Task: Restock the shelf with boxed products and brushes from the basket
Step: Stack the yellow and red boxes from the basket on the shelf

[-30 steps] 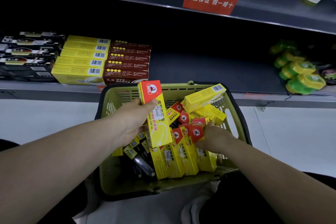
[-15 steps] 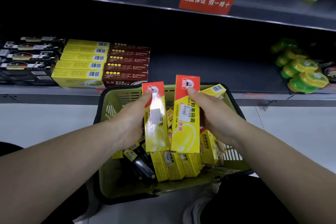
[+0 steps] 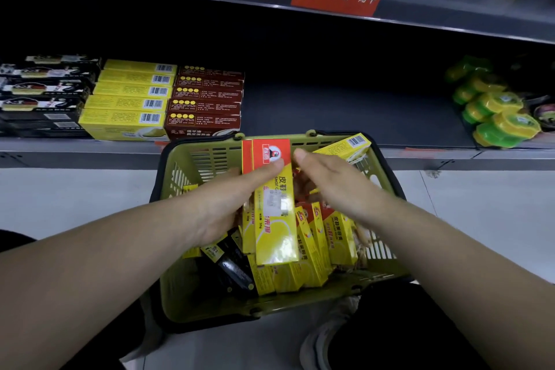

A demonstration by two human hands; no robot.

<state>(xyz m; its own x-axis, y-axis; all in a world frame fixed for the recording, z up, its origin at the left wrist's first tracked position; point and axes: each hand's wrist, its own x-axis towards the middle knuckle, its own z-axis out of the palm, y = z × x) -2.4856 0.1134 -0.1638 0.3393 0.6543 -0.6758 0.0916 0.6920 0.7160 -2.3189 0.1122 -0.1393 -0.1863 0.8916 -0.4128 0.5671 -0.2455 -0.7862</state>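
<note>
Two boxes (image 3: 274,213): stood upright, stacked face to face in the left hand (image 3: 222,204), above the basket (image 3: 192,156) at 6 o'clock; probably paired so both reach the shelf (image 3: 345,108) in one trip.
Left fingers (image 3: 264,170): thumb lay across the red top, clamping the pair.
Right hand (image 3: 336,186): just beside the pair at its 3 o'clock, fingers straight and released, holding nothing.
Basket stock (image 3: 312,243): more yellow boxes leaned together, dark packs (image 3: 231,267) at their 9 o'clock.
Shelf gap: bare stretch at 12 o'clock; yellow stack (image 3: 129,99) at 10 o'clock, a sensible target.
</note>
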